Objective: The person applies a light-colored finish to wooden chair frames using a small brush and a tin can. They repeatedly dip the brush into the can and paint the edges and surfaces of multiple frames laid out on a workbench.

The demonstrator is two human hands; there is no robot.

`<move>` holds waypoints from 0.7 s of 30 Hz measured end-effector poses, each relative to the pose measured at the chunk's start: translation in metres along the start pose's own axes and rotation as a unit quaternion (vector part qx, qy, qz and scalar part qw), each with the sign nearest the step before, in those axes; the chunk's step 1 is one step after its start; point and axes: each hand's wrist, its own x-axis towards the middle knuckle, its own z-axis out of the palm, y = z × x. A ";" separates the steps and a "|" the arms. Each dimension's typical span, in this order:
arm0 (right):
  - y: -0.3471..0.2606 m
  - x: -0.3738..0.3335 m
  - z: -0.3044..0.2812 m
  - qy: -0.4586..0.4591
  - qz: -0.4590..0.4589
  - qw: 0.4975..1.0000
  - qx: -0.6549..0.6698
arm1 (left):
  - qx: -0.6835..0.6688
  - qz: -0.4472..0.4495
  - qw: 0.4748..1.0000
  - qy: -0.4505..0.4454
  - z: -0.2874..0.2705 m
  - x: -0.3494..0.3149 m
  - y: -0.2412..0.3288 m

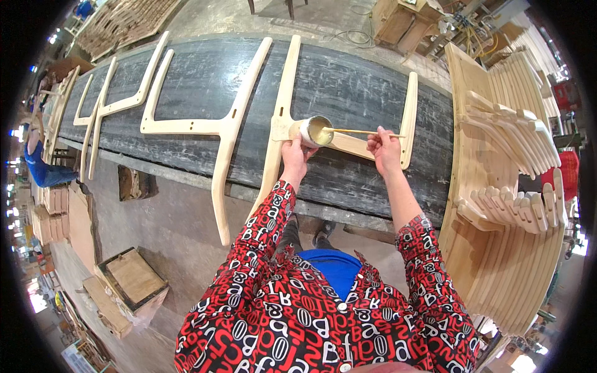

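My left hand (295, 159) grips a small round can (305, 133) tilted to the right, its mouth showing pale cream-coloured stuff like glue. Between the fingers of my right hand (385, 150) is a thin wooden stick (356, 131), its far tip inside the can's mouth. Both hands are above a pale wooden chair side frame (286, 93) lying on the dark table (348, 74); the can hides part of its crosspiece. Just left lies a similar wooden frame (231, 133) with small slots and holes.
More wooden frames (124, 104) lie along the table's left part. At right stands a tall stack of curved wooden parts (510, 261), with loose pieces on top. A wooden box (134, 280) is on the floor at lower left. Another person in blue (42, 158) is at far left.
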 end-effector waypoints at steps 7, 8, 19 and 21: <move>-0.016 0.013 0.014 -0.087 -0.131 0.959 -0.234 | -0.006 0.003 0.998 0.057 -0.029 -0.009 0.000; -0.014 0.013 0.016 -0.092 -0.143 0.944 -0.281 | -0.012 0.009 0.998 0.061 -0.032 -0.013 0.000; 0.012 0.022 0.038 -0.177 -0.225 0.835 -0.471 | -0.046 0.032 0.994 0.094 -0.062 -0.034 0.001; 0.017 0.023 0.037 -0.188 -0.246 0.822 -0.478 | -0.048 0.026 0.994 0.099 -0.060 -0.035 -0.001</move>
